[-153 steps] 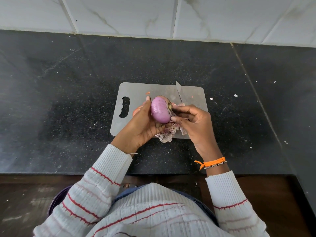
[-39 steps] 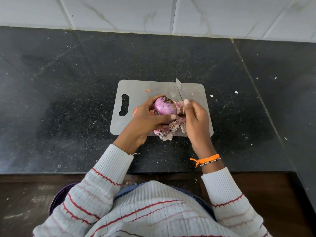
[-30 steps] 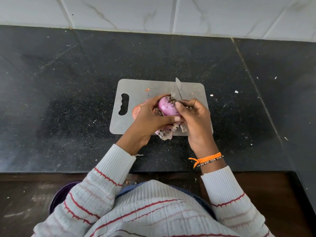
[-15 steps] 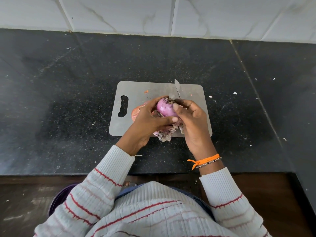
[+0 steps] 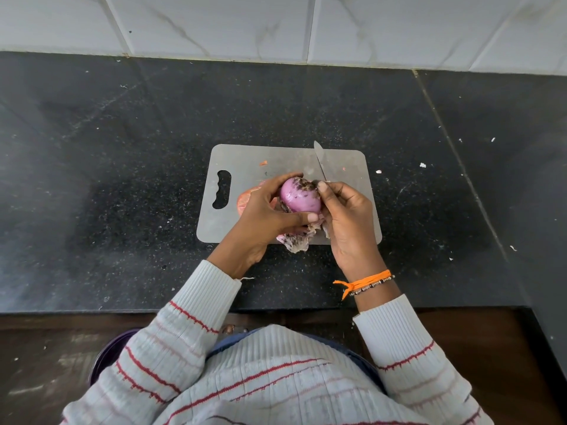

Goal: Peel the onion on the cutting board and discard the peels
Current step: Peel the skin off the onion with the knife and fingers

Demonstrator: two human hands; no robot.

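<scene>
We cradle the onion [image 5: 300,196] in our left hand [image 5: 267,216], fingers curled around it, above the cutting board [image 5: 251,161]. Our right hand [image 5: 346,216] sits just right of it, thumb pressing the dark-flecked skin on its far end. Whether that hand pinches skin, we cannot tell.

A single head-worn wide-angle camera is looking forward and steeply down from above the person's chest. It is facing the tiled wall [image 5: 214,23] at top, taking in the dark table [image 5: 122,179] across mid-frame and the cutting board [image 5: 270,157] at centre, close range. The sweater [image 5: 276,378] is filling the lower edge.
</scene>
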